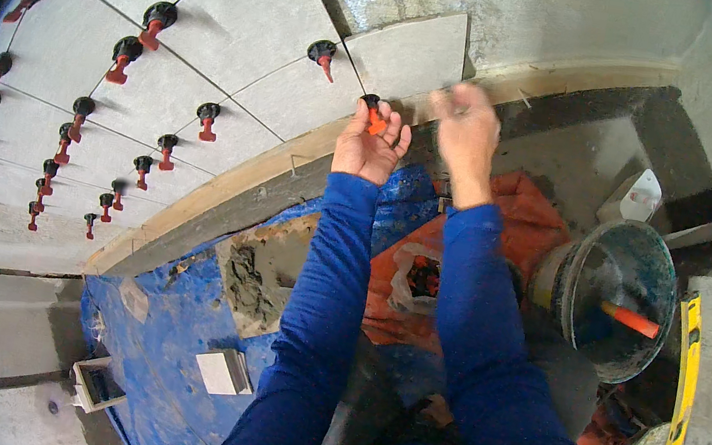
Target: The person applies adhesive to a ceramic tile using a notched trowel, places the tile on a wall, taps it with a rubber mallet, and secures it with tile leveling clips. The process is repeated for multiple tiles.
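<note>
My left hand (370,144), palm up, has its fingers curled around a black-and-orange tile levelling clip (377,119) at a joint along the lower edge of the pale wall tiles (273,100). My right hand (463,137) is raised just right of it, near a narrower tile piece (404,55); its fingers are curled and blurred, and what they hold is unclear. Several similar clips with red handles (208,122) stud the tile joints to the left. A wooden batten (194,198) runs along beneath the tiles.
A bucket (569,273) with an orange-handled tool stands right, beside a yellow level (682,382). Below are a blue tarp (143,356) with mortar (256,272) and a small tile stack (218,372), and an orange tarp (525,202) with a plastic bag (407,281).
</note>
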The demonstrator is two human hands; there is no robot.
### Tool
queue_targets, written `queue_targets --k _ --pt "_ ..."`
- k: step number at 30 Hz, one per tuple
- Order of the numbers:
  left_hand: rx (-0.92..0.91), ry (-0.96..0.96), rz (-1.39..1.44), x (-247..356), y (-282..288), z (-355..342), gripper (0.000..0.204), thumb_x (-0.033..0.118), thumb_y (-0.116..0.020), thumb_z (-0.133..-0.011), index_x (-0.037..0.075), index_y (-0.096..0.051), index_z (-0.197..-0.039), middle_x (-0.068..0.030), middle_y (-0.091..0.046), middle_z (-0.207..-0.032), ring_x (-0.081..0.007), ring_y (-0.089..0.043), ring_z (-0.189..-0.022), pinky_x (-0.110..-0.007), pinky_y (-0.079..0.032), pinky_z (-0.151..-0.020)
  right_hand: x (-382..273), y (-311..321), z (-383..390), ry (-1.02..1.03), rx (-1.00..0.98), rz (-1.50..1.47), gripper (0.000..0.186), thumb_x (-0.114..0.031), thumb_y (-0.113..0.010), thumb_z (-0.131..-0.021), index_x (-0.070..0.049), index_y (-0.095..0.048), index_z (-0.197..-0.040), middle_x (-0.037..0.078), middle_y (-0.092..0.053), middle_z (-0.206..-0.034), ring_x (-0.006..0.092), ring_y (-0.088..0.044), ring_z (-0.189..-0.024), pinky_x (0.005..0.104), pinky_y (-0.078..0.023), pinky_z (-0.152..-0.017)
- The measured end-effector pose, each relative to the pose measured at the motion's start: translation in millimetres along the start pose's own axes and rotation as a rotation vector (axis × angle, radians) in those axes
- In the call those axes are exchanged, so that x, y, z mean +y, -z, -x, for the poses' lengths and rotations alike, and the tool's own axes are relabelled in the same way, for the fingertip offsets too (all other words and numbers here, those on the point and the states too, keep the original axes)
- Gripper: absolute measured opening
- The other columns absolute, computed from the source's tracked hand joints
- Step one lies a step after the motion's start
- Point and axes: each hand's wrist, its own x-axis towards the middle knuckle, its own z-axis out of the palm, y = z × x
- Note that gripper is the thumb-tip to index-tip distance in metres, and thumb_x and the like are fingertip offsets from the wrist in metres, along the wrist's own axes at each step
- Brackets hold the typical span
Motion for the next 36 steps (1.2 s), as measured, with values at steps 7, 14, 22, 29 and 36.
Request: queue_targets --k 7,14,22,29,36 --pt "-0.037 0.049 -0.077 7 1 2 0.032 0.045 -0.06 -0.102 0.016 -0.064 -0.113 0.0013 -0.072 -0.107 -0.0182 -0.069 -0.1 -0.047 -0.052 -0.095 10 -19 -24 0.211 0.143 0.059 0.054 -0.018 -0.082 -0.082 0.006 -0.065 -0.127 0.018 -0.067 -0.119 0.0272 -0.068 -0.091 0.0387 -0.055 -0.084" --pt "-0.058 0.067 -0.163 13 3 8 0.037 0.049 -0.054 -0.105 0.016 -0.063 -0.121 0.0006 -0.071 -0.112 -0.0181 -0.068 -0.103 -0.045 -0.05 -0.097 9 -17 -31 0.067 -0.007 -0.143 0.055 -0.013 -0.08 -0.079 0.008 -0.063 -0.127 0.024 -0.064 -0.118 0.0364 -0.068 -0.098 0.0445 -0.054 -0.089" --pt "-0.046 0.034 -0.17 12 -3 4 0.044 0.045 -0.05 -0.107 0.007 -0.063 -0.124 -0.008 -0.071 -0.12 -0.0235 -0.066 -0.112 -0.042 -0.05 -0.1 -13 -31 38 0.126 -0.042 -0.042 0.043 -0.035 -0.078 -0.088 0.005 -0.069 -0.1 0.022 -0.071 -0.098 0.0372 -0.07 -0.09 0.0455 -0.055 -0.08" --pt "-0.168 0.036 -0.137 13 8 -4 0.048 0.042 -0.05 -0.108 0.0 -0.059 -0.129 -0.0153 -0.067 -0.129 -0.0281 -0.062 -0.119 -0.043 -0.049 -0.107 -14 -46 46 0.083 -0.438 0.038 0.043 -0.041 -0.06 -0.099 0.001 -0.07 -0.101 0.025 -0.071 -0.11 0.0468 -0.067 -0.102 0.0546 -0.052 -0.089" --pt "-0.036 -0.006 -0.085 12 12 -9 0.035 0.035 -0.058 -0.106 0.002 -0.065 -0.115 -0.0092 -0.071 -0.103 -0.0233 -0.065 -0.093 -0.038 -0.055 -0.088 -3 -55 47 0.04 -0.403 -0.237 0.036 -0.029 -0.062 -0.096 0.003 -0.072 -0.11 0.025 -0.069 -0.121 0.043 -0.068 -0.106 0.047 -0.053 -0.093"
